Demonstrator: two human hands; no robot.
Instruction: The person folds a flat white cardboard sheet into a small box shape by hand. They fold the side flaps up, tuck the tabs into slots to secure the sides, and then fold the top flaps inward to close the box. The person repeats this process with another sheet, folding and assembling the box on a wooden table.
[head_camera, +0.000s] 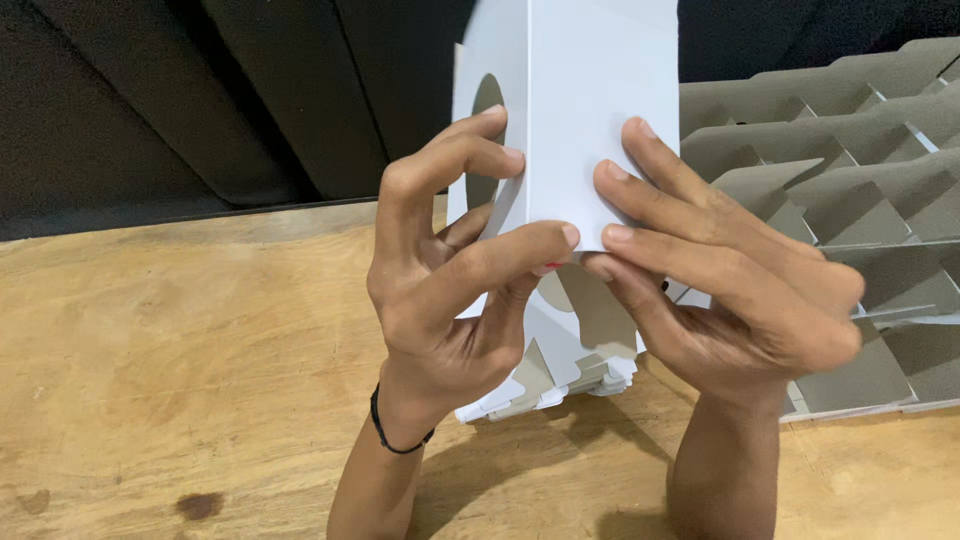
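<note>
- A wooden table (170, 330) lay nearest, both forearms rising from it, a black band (385, 432) round the left wrist.
- The left hand (450, 270) gripped the white cardboard box (590, 110) by its edge, fingers curled round it.
- The right hand (720, 270) pressed spread fingers against the box's front panel, thumb beneath.
- A stack of flat white blanks (560, 385) lay just behind the hands.
- Folded grey cardboard pieces (850, 180) stood farther right.
- A dark wall (200, 90) closed the back.
</note>
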